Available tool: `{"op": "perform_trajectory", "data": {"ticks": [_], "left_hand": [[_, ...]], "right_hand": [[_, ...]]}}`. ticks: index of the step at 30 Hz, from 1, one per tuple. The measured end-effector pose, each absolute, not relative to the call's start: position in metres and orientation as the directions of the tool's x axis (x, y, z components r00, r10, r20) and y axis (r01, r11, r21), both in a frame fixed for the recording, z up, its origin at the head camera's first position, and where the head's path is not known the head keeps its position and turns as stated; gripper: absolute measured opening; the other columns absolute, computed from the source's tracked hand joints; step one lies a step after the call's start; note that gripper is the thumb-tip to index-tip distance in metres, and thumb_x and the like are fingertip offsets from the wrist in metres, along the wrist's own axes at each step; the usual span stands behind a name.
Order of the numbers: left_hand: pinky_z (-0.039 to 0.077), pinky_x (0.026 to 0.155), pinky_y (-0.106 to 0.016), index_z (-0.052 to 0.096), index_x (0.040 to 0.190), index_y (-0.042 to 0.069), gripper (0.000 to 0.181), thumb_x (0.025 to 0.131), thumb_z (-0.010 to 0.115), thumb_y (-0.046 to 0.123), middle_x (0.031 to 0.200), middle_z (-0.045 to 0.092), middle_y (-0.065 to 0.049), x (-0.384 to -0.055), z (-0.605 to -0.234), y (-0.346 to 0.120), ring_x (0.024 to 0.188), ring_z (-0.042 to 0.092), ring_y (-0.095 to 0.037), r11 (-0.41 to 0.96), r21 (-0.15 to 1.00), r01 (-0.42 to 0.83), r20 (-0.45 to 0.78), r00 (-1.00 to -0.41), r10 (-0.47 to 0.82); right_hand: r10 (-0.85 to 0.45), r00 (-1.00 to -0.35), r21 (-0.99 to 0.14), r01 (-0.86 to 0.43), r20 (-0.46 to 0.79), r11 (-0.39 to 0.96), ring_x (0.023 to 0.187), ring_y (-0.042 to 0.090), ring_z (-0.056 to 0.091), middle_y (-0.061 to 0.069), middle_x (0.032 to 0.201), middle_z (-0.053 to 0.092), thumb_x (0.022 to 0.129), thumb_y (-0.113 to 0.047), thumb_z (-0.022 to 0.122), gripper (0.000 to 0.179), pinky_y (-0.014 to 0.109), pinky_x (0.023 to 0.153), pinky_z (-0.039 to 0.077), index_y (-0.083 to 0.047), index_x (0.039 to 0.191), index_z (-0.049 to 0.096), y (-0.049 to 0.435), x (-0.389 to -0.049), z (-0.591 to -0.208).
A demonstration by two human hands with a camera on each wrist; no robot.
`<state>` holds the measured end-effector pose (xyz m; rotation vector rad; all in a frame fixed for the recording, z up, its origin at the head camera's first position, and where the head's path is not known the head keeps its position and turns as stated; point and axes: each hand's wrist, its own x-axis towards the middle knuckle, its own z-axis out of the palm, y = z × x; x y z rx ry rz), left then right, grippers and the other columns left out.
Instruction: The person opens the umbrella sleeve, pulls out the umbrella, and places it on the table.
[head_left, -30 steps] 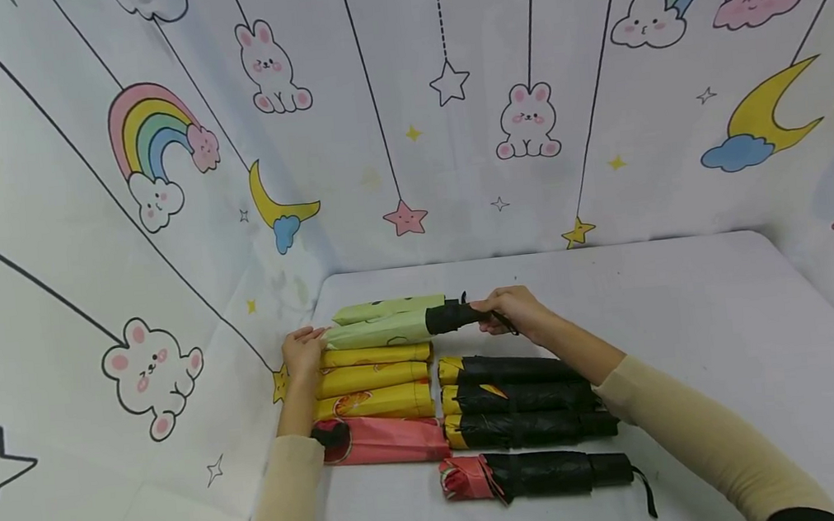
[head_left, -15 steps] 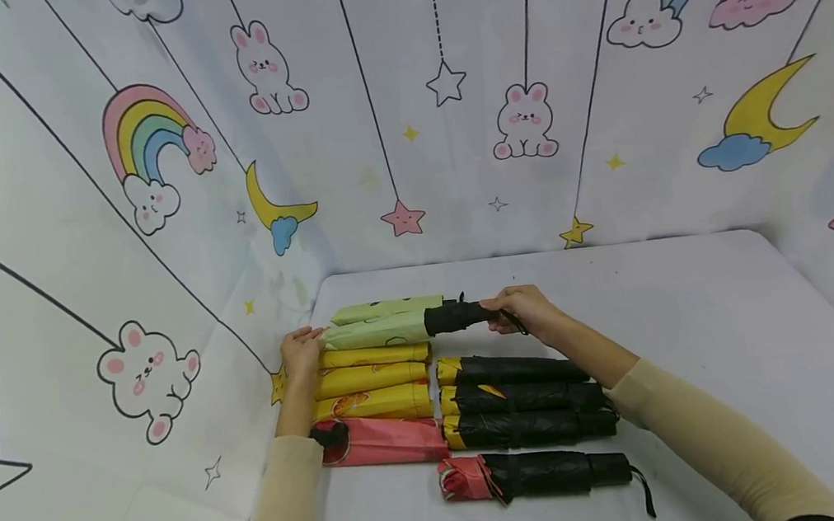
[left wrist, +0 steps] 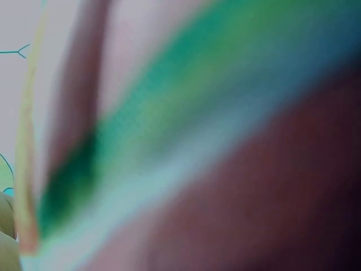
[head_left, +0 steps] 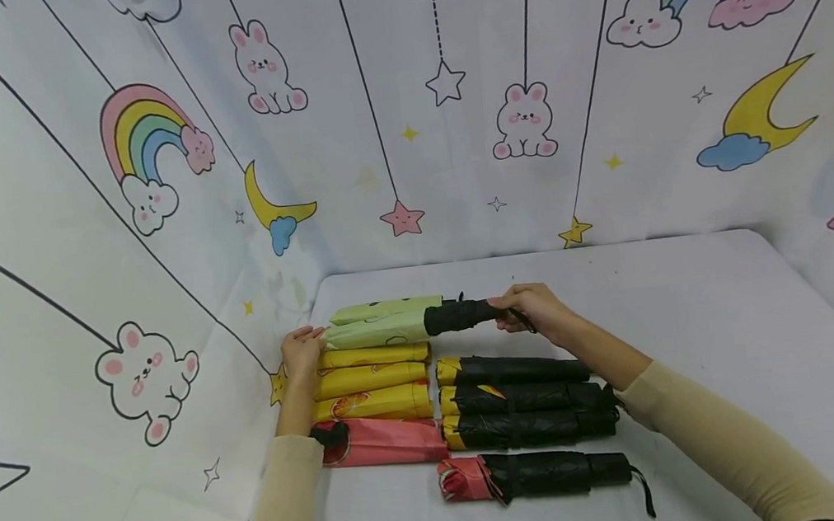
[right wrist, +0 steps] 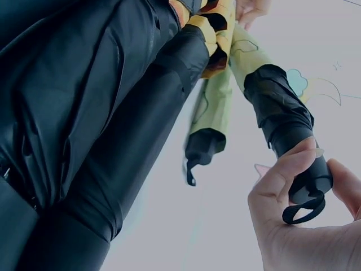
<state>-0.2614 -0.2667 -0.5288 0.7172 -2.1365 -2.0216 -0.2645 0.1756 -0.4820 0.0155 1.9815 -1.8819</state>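
My right hand [head_left: 529, 307] grips the black handle of a folded umbrella [head_left: 459, 315], whose other end sits inside a light green sleeve [head_left: 386, 329]. In the right wrist view the handle [right wrist: 302, 164] is between thumb and fingers, with a black wrist loop hanging below it. At the far end of the sleeve, my left hand [head_left: 302, 352] pinches the fabric. A second green-sleeved umbrella [head_left: 387, 307] lies just behind. The left wrist view is blurred, with a green strip of fabric [left wrist: 169, 107] close to the lens.
Several yellow sleeves [head_left: 371, 376] lie left, in front of the green ones. Beside them are black folded umbrellas with yellow tips [head_left: 533, 395]. Nearer, a red sleeve [head_left: 395, 439] and a black umbrella with a red tip [head_left: 547, 472] lie on the white table [head_left: 689, 303].
My right hand has moved slightly right, drawing the umbrella with it, so more black shows beyond the green sleeve. The left hand has stayed at the sleeve's end.
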Motion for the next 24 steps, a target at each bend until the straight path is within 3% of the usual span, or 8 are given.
{"op": "perform_trajectory", "data": {"ticks": [17,24], "left_hand": [[0.046,0.114,-0.038,0.037,0.152,-0.008,0.054,0.101,0.056,-0.008,0.146,0.056,-0.026,-0.267,-0.529,-0.265,0.135,0.057,-0.034,-0.031,0.965,-0.260,-0.250,-0.878,-0.409],[0.049,0.109,-0.032,0.038,0.151,-0.006,0.054,0.100,0.055,-0.010,0.144,0.057,-0.025,-0.263,-0.531,-0.271,0.132,0.059,-0.033,-0.050,0.968,-0.246,-0.243,-0.866,-0.437]], "right_hand": [[-0.277,-0.922,-0.963,0.257,-0.270,0.084,0.074,0.020,0.072,0.012,0.085,0.073,0.094,-0.033,0.080,0.040,0.032,0.076,0.064,0.002,0.105,0.065,0.186,-0.258,-0.486],[-0.282,-0.921,-0.963,0.254,-0.268,0.085,0.075,0.020,0.071,0.012,0.085,0.073,0.095,-0.032,0.078,0.040,0.032,0.077,0.063,0.003,0.106,0.065,0.191,-0.256,-0.483]]}}
